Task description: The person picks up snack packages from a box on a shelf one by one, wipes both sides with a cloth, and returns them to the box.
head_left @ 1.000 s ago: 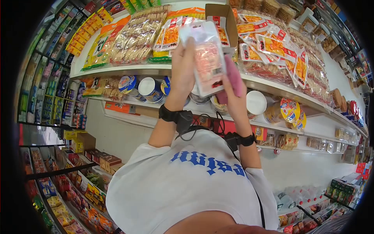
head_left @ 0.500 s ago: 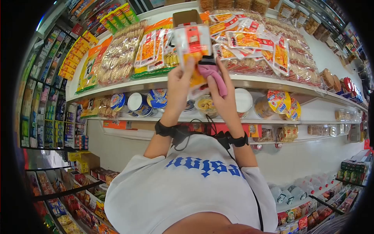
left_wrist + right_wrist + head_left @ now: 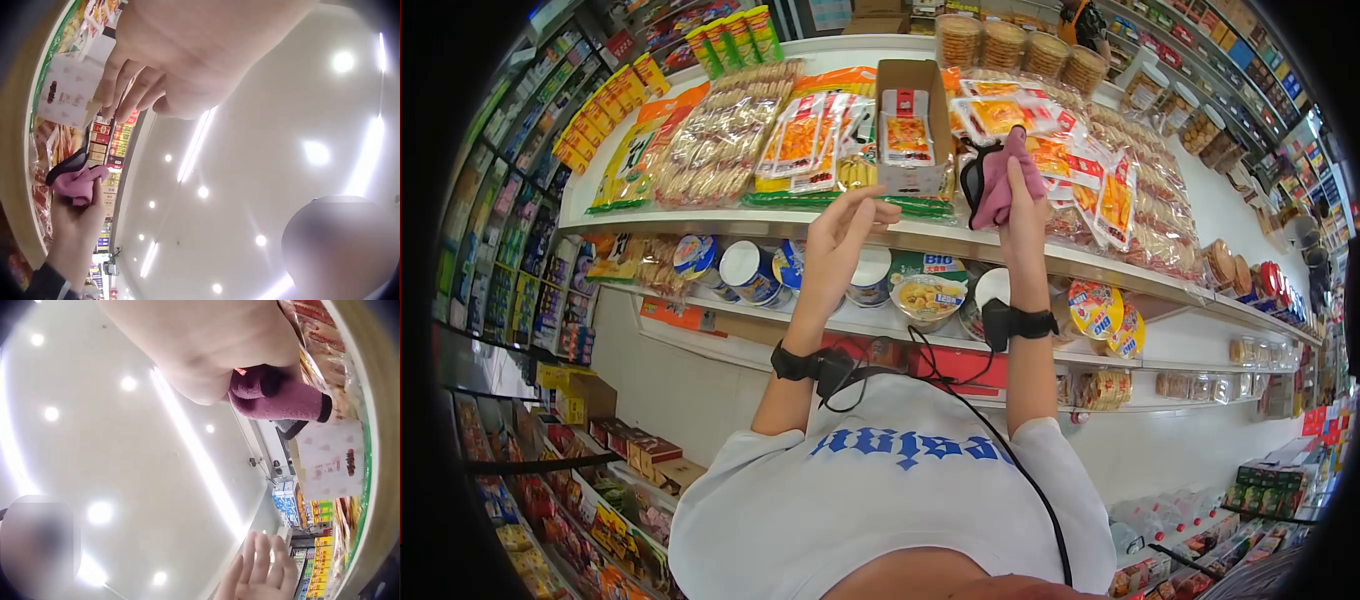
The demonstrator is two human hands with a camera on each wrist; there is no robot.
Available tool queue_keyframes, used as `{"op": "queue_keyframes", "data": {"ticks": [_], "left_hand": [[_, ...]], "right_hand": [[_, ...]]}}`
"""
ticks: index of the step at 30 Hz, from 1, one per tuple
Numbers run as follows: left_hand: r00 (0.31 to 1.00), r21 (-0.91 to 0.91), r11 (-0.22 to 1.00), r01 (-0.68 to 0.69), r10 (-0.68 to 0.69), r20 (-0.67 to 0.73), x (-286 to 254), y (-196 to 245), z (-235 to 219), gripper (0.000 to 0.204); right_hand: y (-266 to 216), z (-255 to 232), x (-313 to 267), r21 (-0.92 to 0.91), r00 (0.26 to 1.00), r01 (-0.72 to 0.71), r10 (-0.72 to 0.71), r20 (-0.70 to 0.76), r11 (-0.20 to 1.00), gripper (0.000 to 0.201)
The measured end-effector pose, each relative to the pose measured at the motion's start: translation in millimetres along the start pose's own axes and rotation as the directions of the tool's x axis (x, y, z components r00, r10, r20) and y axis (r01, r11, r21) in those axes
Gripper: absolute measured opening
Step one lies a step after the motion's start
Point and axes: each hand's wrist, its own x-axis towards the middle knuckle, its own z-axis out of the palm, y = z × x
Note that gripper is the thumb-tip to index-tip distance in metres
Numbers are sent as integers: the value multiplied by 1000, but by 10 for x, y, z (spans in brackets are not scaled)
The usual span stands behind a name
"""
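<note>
My right hand (image 3: 1025,215) grips a folded purple-pink cloth with black edging (image 3: 1003,185) at the shelf's front edge. The same cloth (image 3: 281,400) bunches beneath the palm in the right wrist view. My left hand (image 3: 845,240) holds nothing; its fingers are loosely bent just in front of the open cardboard box (image 3: 912,180). Inside that box stands an orange-and-white snack packet (image 3: 906,135) with a red label. From the left wrist, the box (image 3: 69,90) shows beyond my left fingers, and the cloth (image 3: 78,184) is in the other hand.
Flat orange packets (image 3: 805,140) lie left of the box, and more packets (image 3: 1090,175) are piled to its right on bagged biscuits. Instant noodle tubs (image 3: 930,295) line the lower shelf. Clear jars (image 3: 1145,88) stand at the back right.
The packet that my left hand held and turned over has left my hands, and a packet stands in the box. My right hand has moved right with the cloth.
</note>
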Motion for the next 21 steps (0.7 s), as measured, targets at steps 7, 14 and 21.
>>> {"op": "queue_keyframes", "data": {"ticks": [7, 14, 21], "left_hand": [[972, 256, 938, -235, 227, 60, 896, 107, -113, 30], [797, 863, 224, -453, -331, 505, 2141, -290, 191, 52], [707, 906, 118, -407, -587, 395, 2166, -402, 260, 65]], "right_hand": [[-64, -50, -787, 100, 990, -129, 122, 70, 987, 41], [-296, -372, -1256, 150, 988, -130, 140, -62, 980, 41], [-388, -569, -1466, 174, 987, -29, 56, -151, 984, 39]]}}
